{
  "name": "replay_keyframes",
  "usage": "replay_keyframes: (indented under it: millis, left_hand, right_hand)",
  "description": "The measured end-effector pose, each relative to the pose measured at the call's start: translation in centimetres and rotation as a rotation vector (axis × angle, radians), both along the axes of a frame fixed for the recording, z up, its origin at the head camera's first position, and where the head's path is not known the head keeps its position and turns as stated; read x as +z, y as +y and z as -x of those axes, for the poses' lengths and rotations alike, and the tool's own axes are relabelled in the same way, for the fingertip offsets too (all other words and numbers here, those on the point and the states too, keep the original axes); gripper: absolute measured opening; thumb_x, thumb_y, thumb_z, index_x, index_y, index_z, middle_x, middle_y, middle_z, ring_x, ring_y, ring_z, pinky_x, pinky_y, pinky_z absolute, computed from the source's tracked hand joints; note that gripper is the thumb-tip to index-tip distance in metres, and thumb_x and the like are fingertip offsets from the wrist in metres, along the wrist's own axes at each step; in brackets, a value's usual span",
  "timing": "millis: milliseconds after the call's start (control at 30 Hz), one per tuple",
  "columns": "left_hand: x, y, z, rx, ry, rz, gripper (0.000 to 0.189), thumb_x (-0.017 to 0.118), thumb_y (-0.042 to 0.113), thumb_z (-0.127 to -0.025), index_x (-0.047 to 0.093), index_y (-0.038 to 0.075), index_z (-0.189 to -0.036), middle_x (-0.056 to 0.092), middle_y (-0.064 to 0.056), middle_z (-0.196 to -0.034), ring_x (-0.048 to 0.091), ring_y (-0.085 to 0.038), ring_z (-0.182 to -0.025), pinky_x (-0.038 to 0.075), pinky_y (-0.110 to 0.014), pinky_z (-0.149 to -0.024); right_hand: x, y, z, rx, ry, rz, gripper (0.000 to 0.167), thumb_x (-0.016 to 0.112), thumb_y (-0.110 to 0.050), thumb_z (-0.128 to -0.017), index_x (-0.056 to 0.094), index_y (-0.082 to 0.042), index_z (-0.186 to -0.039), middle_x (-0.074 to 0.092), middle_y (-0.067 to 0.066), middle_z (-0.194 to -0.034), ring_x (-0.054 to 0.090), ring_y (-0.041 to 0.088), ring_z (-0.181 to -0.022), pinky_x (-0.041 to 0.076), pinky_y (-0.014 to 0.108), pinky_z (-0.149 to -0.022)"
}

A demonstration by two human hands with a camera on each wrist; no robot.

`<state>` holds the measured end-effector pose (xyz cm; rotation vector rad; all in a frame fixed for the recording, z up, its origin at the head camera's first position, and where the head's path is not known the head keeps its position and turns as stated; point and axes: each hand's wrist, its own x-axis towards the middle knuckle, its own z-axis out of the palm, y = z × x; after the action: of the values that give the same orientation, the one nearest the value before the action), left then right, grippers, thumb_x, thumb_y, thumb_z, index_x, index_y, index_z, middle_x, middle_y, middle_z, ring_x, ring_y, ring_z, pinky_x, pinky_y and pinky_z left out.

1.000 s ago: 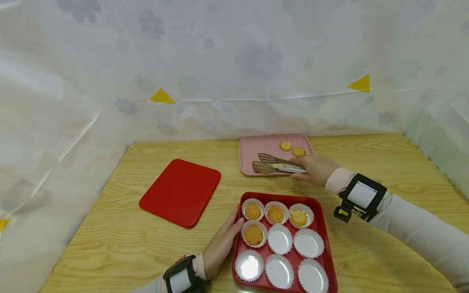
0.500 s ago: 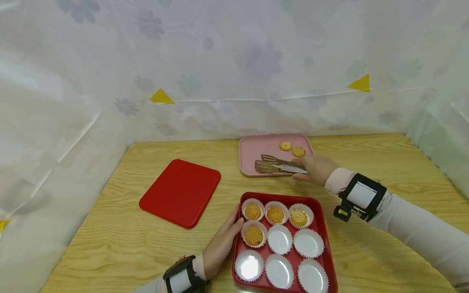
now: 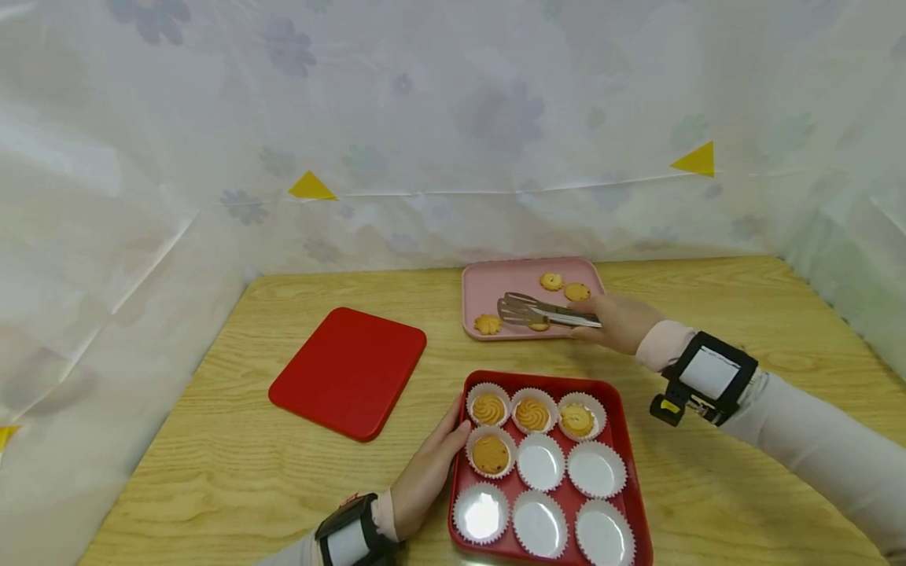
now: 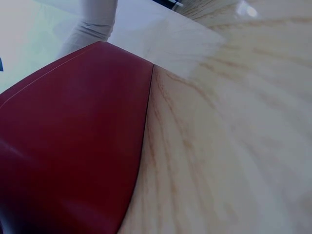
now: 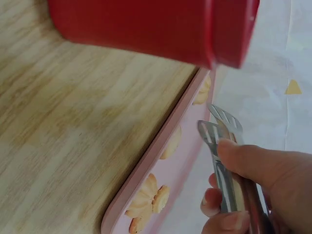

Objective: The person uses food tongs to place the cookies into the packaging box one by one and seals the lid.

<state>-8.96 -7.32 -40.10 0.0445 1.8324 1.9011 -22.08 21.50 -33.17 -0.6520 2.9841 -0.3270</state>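
My right hand [image 3: 619, 322] grips metal serving tongs [image 3: 548, 312] with slotted blades, held over the pink tray [image 3: 477, 287]. In the right wrist view the thumb and fingers wrap the tongs [image 5: 224, 161], and the blades stand slightly apart with nothing between them. Beneath the blades, a cookie [image 3: 539, 325] is partly covered. A flower-shaped cookie [image 3: 487, 325] lies at the tray's front left. My left hand [image 3: 428, 472] rests with straight fingers along the left side of the red box [image 3: 470, 380]. Fluted paper cups fill the box; its back row and one second-row cup [image 3: 491, 454] hold cookies.
A red square lid [image 3: 348, 373] lies flat on the wooden table [image 3: 233, 440] to the left. Two cookies, one round [image 3: 577, 292] and one ring-like [image 3: 552, 281], sit at the pink tray's back right. Patterned sheeting [image 3: 425, 118] hangs behind and beside the table.
The tongs have lifted and shifted slightly right with my right hand, baring the flower-shaped cookie they covered and part of another. My left hand and the box have stayed put.
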Motion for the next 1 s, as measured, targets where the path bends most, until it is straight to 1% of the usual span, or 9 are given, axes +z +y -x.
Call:
replay_keyframes:
  millis: [167,300,400,467,567,733,800,900,1000]
  left_hand:
    - [0.1,-0.1,0.0,0.003,-0.003,0.004,0.065,0.040,0.040,-0.103,0.013,0.015,-0.157,0.009,-0.009,-0.163,0.001,-0.031,-0.149,0.003,-0.057,-0.118]
    - [0.1,-0.1,0.0,0.004,-0.001,0.003,0.065,0.040,0.040,-0.103,0.013,0.015,-0.157,0.009,-0.010,-0.163,0.000,-0.031,-0.149,0.003,-0.057,-0.118]
    - [0.1,0.0,-0.1,0.005,0.001,0.001,0.065,0.041,0.039,-0.103,0.013,0.014,-0.157,0.009,-0.010,-0.163,0.000,-0.031,-0.149,0.003,-0.056,-0.118]
    - [0.1,0.0,0.0,0.004,0.002,0.001,0.065,0.041,0.039,-0.103,0.013,0.014,-0.157,0.009,-0.010,-0.163,0.000,-0.031,-0.149,0.003,-0.056,-0.118]
    - [0.1,0.1,0.0,0.007,0.001,0.007,0.065,0.041,0.039,-0.103,0.014,0.014,-0.157,0.010,-0.010,-0.163,0.001,-0.031,-0.149,0.003,-0.057,-0.118]
    - [0.1,0.1,0.0,0.014,-0.002,0.016,0.065,0.041,0.039,-0.103,0.015,0.014,-0.157,0.011,-0.010,-0.163,0.002,-0.031,-0.149,0.003,-0.057,-0.118]
    - [0.1,0.1,0.0,0.013,-0.002,0.015,0.065,0.041,0.039,-0.103,0.015,0.014,-0.157,0.011,-0.009,-0.163,0.002,-0.031,-0.149,0.003,-0.058,-0.118]
    - [0.1,0.1,0.0,0.013,0.001,0.011,0.064,0.041,0.038,-0.103,0.015,0.014,-0.157,0.010,-0.010,-0.163,0.001,-0.031,-0.149,0.003,-0.057,-0.118]
    - [0.1,0.2,0.0,0.016,0.005,0.010,0.064,0.041,0.038,-0.103,0.015,0.013,-0.157,0.011,-0.010,-0.163,0.002,-0.031,-0.149,0.002,-0.057,-0.118]
  right_hand:
    - [0.1,-0.3,0.5,-0.004,-0.006,-0.022,0.053,0.072,-0.032,-0.087,0.062,0.001,-0.127,0.067,0.013,-0.092,0.057,0.023,-0.071,0.053,0.041,-0.069]
    - [0.0,-1.2,0.8,0.026,0.006,-0.051,0.052,0.074,-0.036,-0.085,0.064,-0.003,-0.123,0.069,0.013,-0.096,0.060,0.022,-0.073,0.056,0.043,-0.073]
    - [0.2,-1.7,0.9,0.058,0.012,-0.067,0.052,0.074,-0.036,-0.085,0.064,-0.002,-0.124,0.069,0.012,-0.096,0.061,0.021,-0.075,0.055,0.045,-0.073]
    - [0.2,-1.9,1.0,0.073,0.016,-0.074,0.052,0.074,-0.035,-0.085,0.063,-0.002,-0.125,0.067,0.012,-0.093,0.059,0.021,-0.074,0.054,0.043,-0.071]
    - [0.4,-2.3,1.1,0.079,0.011,-0.085,0.053,0.074,-0.035,-0.085,0.063,-0.002,-0.125,0.065,0.011,-0.090,0.056,0.022,-0.074,0.052,0.043,-0.069]
    - [0.4,-2.6,1.2,0.075,-0.002,-0.105,0.054,0.075,-0.037,-0.084,0.064,-0.002,-0.123,0.070,0.013,-0.098,0.063,0.023,-0.080,0.055,0.046,-0.078]
    - [0.4,-2.7,1.3,0.072,-0.003,-0.119,0.053,0.075,-0.037,-0.084,0.064,-0.002,-0.123,0.071,0.014,-0.100,0.064,0.023,-0.081,0.055,0.047,-0.078]
    - [0.2,-2.8,1.3,0.065,-0.003,-0.134,0.053,0.075,-0.037,-0.084,0.064,-0.003,-0.123,0.071,0.014,-0.100,0.063,0.023,-0.079,0.055,0.046,-0.074]
    - [0.1,-2.8,1.3,0.055,0.001,-0.142,0.053,0.075,-0.036,-0.084,0.064,-0.003,-0.124,0.071,0.016,-0.103,0.065,0.025,-0.081,0.056,0.047,-0.074]
